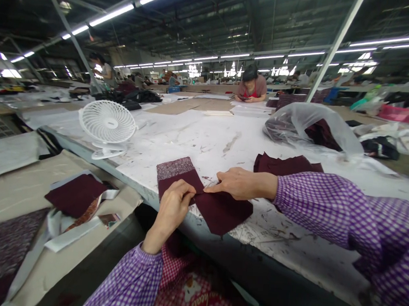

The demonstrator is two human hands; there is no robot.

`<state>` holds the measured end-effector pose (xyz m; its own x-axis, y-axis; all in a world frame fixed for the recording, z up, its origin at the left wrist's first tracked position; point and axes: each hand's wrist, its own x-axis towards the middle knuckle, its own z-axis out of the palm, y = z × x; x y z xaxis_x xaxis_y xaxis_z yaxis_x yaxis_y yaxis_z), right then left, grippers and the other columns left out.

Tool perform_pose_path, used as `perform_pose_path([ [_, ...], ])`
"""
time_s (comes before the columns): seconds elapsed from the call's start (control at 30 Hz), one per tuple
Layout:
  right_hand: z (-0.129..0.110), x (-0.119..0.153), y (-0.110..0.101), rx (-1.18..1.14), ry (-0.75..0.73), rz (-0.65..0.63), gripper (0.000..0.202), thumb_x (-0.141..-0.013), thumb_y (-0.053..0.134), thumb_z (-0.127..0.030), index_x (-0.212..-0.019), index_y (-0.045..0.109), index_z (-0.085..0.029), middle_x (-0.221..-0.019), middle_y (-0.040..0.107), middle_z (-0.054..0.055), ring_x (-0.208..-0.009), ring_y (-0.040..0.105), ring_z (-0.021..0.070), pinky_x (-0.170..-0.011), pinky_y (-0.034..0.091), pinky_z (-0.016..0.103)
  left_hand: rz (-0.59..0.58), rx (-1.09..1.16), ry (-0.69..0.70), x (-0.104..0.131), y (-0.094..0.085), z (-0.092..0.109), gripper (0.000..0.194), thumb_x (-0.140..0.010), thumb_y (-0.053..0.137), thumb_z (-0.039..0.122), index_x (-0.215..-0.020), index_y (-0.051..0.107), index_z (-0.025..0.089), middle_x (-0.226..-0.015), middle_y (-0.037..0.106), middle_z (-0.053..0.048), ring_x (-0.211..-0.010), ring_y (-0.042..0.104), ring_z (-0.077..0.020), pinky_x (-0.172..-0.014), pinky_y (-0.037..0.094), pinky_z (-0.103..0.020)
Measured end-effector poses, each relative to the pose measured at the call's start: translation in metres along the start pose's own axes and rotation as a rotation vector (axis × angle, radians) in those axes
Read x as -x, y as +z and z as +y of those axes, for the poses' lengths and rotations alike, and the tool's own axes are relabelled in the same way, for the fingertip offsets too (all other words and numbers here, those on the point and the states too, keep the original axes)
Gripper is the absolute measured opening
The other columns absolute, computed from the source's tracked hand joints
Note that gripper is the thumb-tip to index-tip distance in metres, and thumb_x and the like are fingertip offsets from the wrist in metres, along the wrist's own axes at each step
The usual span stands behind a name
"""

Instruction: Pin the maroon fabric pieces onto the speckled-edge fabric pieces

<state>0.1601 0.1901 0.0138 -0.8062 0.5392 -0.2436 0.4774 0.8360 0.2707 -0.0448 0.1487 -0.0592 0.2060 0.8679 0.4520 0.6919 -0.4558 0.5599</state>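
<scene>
Some maroon fabric (226,213) is being pinched on the worktop (198,134) by the left grip (175,204) and touched by the right grip (240,182), closure undetermined; handling is being judged unfinished, dark cloth (286,163) beyond the right grip being left untouched.

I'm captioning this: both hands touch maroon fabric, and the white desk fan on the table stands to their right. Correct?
The side is wrong: in the head view, the left hand and right hand touch maroon fabric, and the white desk fan on the table stands to their left.
</scene>
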Motion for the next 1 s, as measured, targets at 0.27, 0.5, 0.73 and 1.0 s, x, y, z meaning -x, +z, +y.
perform_pose_path([
  [0.27, -0.011, -0.009, -0.004, 0.074, -0.058, 0.041, 0.056, -0.089, 0.038, -0.007, -0.137, 0.043, -0.032, -0.080, 0.063, 0.008, -0.054, 0.047, 0.0117, -0.053, 0.026, 0.025, -0.006, 0.203, -0.038, 0.003, -0.002, -0.016, 0.019, -0.087, 0.046, 0.023, -0.083, 0.065, 0.019, -0.086, 0.063, -0.004, -0.084, 0.059, -0.0165, -0.078, 0.046, -0.029],
  [0.5, -0.004, -0.008, 0.005, -0.017, 0.068, 0.120, 0.047, -0.091, 0.050, -0.028, -0.137, 0.043, -0.026, -0.093, 0.062, 0.011, -0.073, 0.056, 0.0168, -0.061, 0.034, 0.026, -0.028, 0.254, -0.150, 0.001, -0.001, -0.021, 0.022, -0.086, 0.051, 0.036, -0.096, 0.059, 0.018, -0.092, 0.064, -0.004, -0.085, 0.060, -0.0165, -0.079, 0.048, -0.030],
  [0.73, 0.003, -0.012, 0.014, -0.354, 0.094, 0.161, 0.014, -0.081, 0.063, -0.026, -0.091, 0.062, -0.017, -0.095, 0.061, 0.007, -0.090, 0.052, 0.0189, -0.082, 0.039, 0.032, -0.066, 0.125, -0.100, 0.001, 0.000, -0.028, 0.038, -0.073, 0.065, 0.051, -0.095, 0.058, 0.020, -0.092, 0.062, -0.003, -0.086, 0.058, -0.0194, -0.080, 0.047, -0.033],
  [1.0, 0.041, 0.083, -0.014, -0.905, 0.140, 0.400, 0.026, -0.089, 0.050, -0.028, -0.112, 0.050, -0.014, -0.104, 0.062, 0.006, -0.088, 0.057, 0.0145, -0.075, 0.045, 0.026, -0.125, -0.031, -0.004, 0.000, -0.004, -0.023, 0.039, -0.073, 0.064, 0.052, -0.097, 0.060, 0.022, -0.099, 0.061, -0.004, -0.089, 0.059, -0.0224, -0.076, 0.049, -0.033],
])
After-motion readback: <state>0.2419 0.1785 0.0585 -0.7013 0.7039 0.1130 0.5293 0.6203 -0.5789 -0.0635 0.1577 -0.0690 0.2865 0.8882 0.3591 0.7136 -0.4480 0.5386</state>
